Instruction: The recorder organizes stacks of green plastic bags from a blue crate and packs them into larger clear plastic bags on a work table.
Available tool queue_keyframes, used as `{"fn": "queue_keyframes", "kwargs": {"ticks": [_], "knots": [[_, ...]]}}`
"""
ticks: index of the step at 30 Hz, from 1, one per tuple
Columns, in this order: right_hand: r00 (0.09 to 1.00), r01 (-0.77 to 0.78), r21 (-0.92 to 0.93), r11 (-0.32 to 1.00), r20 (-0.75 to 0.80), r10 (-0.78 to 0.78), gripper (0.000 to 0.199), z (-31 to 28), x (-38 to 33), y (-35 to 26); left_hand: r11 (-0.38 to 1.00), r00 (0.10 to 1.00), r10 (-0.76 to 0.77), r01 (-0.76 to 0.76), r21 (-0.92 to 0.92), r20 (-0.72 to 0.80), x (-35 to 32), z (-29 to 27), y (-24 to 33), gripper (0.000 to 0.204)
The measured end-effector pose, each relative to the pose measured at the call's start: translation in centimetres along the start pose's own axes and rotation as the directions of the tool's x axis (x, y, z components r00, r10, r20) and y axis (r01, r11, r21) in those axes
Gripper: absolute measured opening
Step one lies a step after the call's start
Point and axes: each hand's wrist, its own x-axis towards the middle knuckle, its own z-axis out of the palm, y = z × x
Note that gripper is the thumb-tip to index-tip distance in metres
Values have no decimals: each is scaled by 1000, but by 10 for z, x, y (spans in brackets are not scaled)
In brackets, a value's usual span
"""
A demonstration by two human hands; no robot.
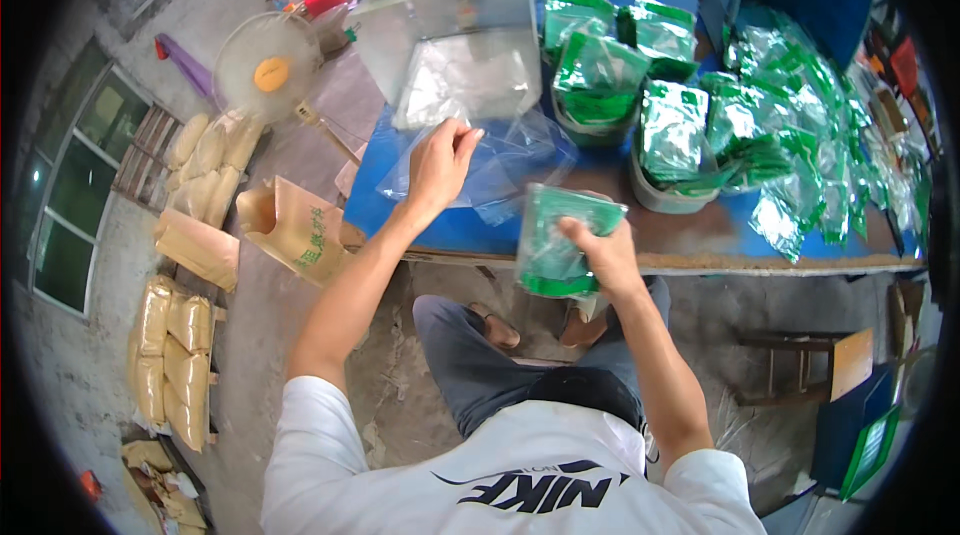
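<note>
Okay, far left: tan sacks (170,365) stacked by wall, brown paper bag (300,230) with green print near table (450,230). Left hand (440,163) fingers pinched on clear plastic bag (510,160) on blue tabletop. Right hand (605,255) clamped on green packet (555,240) at table edge. Green packets (780,125) heaped right, some in tubs (660,197).

The right hand (603,253) covers part of the green packet (556,240), the clear bag (490,163) blurs into the blue table (450,227) so its edges cannot be traced, the left hand (440,163) hides its fingertips in plastic, and the far packets (830,135) smear toward the rim.
</note>
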Motion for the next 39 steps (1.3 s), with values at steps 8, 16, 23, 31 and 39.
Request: {"fn": "queue_keyframes", "kwargs": {"ticks": [8,16,23,31,39], "knots": [[745,-646,223,730,391,540,38,-9,41,19,981,1000,13,-18,-192,-27,-68,28,50,20],[715,-611,39,791,455,531,45,20,38,3,952,990,-15,-28,-306,-137,-85,-2,64,17],[739,-342,-229,911,533,412,56,24,44,9,888,965,-215,128,-441,-152,-78,-4,52,21],[842,-435,-165,885,274,465,50,8,46,3,932,973,-84,1,-363,-213,-70,5,65,19],[908,-348,130,928,292,299,29,-1,69,14,873,980,110,-175,-456,-164,-88,0,101,16]]}}
